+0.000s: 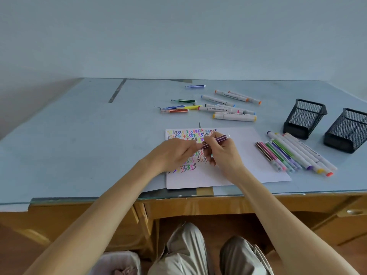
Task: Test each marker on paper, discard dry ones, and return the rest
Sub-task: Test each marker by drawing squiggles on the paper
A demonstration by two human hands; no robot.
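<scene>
Both hands met over the paper (248, 155): right hand (222, 153) gripped a purple marker (215, 141), left hand (174, 153) pinched its near end. A careless tug there risked smearing ink across the paper.

The surface (79, 135) lies open left of the paper (248, 165), while loose markers (228, 110) crowd the far side and a marker row (294, 155) and two mesh holders (303, 118) block the right
</scene>
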